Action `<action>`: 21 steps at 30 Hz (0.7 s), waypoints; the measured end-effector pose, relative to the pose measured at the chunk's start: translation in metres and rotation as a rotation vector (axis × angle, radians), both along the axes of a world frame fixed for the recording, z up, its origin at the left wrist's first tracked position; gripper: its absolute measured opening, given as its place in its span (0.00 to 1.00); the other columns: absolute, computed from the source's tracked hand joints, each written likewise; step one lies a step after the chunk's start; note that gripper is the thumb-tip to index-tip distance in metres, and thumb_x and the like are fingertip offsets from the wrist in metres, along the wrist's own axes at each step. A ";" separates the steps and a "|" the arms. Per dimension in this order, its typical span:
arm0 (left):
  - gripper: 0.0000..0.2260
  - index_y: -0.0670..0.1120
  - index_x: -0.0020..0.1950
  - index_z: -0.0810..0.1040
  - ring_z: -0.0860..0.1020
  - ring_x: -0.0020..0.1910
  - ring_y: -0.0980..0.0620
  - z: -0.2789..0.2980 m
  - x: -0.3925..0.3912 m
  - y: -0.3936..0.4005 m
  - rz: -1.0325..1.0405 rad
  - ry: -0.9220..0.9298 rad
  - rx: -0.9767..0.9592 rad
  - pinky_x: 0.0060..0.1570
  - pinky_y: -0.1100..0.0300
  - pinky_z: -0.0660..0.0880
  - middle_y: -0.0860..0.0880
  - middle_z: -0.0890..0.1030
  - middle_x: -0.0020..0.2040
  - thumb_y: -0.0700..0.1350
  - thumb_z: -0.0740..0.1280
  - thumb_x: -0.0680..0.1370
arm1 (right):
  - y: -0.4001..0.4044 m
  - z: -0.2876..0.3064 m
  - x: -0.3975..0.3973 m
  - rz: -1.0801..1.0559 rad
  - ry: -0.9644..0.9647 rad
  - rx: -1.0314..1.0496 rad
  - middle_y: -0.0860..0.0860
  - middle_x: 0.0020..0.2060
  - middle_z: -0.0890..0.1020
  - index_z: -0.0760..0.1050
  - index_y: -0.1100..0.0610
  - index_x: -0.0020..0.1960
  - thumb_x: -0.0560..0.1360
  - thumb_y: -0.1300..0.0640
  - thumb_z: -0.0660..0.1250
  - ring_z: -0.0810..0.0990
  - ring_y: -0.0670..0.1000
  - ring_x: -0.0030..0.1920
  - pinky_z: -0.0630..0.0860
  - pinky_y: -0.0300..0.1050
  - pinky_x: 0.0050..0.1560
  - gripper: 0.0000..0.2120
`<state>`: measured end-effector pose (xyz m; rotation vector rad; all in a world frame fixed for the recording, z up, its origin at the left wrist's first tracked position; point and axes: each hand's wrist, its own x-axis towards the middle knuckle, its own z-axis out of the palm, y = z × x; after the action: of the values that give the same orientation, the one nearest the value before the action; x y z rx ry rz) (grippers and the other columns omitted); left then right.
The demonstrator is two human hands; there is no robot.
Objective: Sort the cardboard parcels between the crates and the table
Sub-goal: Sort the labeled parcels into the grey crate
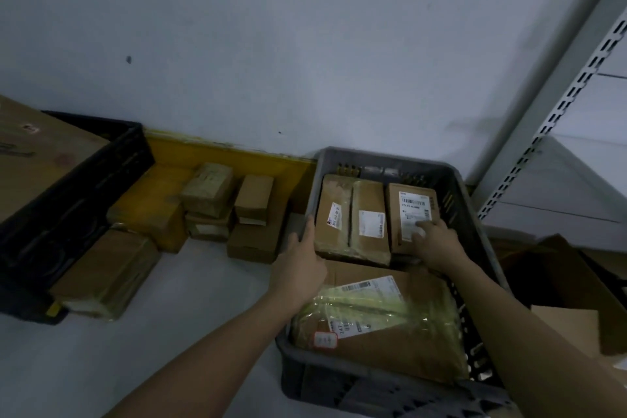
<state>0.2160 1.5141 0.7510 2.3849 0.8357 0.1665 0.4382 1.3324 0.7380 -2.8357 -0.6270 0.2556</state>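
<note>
Reaching into a grey plastic crate [475,200] set on a pale table [190,316], a person works through cardboard parcels stacked against a scuffed wall [305,27]. The right hand [436,243] presses curled fingers onto the near end of the right-hand parcel [412,200], covering part of its white shipping label, where a barcode shows but the print is too blurred to read; whether the thumb grips underneath cannot be told. The left hand [300,268] holds the crate's left rim, fingers hooked over the edge. Three small parcels lie side by side in the far half of the crate, long axes running away from the camera: the left parcel [330,214] and the middle parcel [368,214] also carry white labels. A large flat parcel [380,319] wrapped in yellowish tape fills the near half, its long axis across the crate; its label appears to read "247". More boxes [217,207] sit on the table to the left, beside a black crate [68,200].
</note>
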 end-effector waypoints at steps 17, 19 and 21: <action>0.37 0.57 0.81 0.40 0.76 0.60 0.40 0.003 0.002 -0.004 0.010 0.111 0.113 0.48 0.51 0.73 0.41 0.65 0.75 0.49 0.63 0.82 | 0.005 -0.022 -0.002 0.046 0.021 -0.028 0.53 0.78 0.59 0.57 0.50 0.78 0.80 0.41 0.61 0.59 0.64 0.75 0.62 0.62 0.71 0.31; 0.36 0.57 0.81 0.40 0.76 0.59 0.40 0.000 0.002 -0.003 -0.001 0.111 0.118 0.48 0.51 0.74 0.41 0.65 0.74 0.50 0.62 0.82 | 0.010 -0.039 0.009 0.090 0.066 -0.100 0.54 0.79 0.58 0.57 0.49 0.79 0.81 0.42 0.58 0.55 0.64 0.77 0.57 0.59 0.74 0.29; 0.36 0.56 0.81 0.40 0.76 0.56 0.40 0.000 0.002 -0.002 -0.010 0.097 0.119 0.48 0.50 0.75 0.40 0.68 0.71 0.49 0.62 0.82 | 0.013 -0.048 0.015 0.097 0.053 -0.126 0.53 0.79 0.58 0.57 0.48 0.79 0.82 0.45 0.56 0.53 0.64 0.77 0.54 0.57 0.75 0.26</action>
<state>0.2179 1.5123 0.7514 2.5250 0.8799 0.0995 0.4536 1.3459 0.6896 -2.9102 -0.7635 0.3995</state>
